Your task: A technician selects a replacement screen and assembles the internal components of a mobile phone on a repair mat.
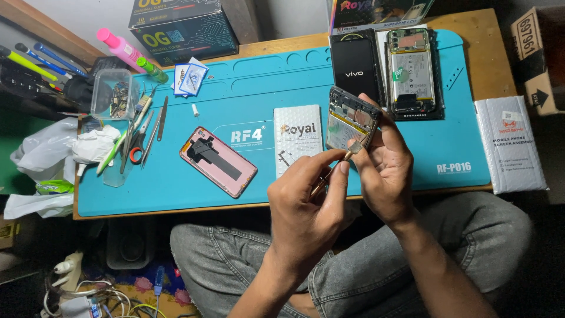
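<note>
My right hand (pixel 385 171) holds an opened phone (pixel 351 122) tilted, its battery and boards bare, while my left hand (pixel 309 203) pinches a thin tool (pixel 331 172) at its six o'clock edge.

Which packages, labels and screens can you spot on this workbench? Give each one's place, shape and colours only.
Dark box: rear left, rectangular, black with yellow.
White pouch: mat centre, flat.
Black screen: rear, beside opened phone.
White padded bag: right of mat.
Cardboard box: far right, brown.
</note>
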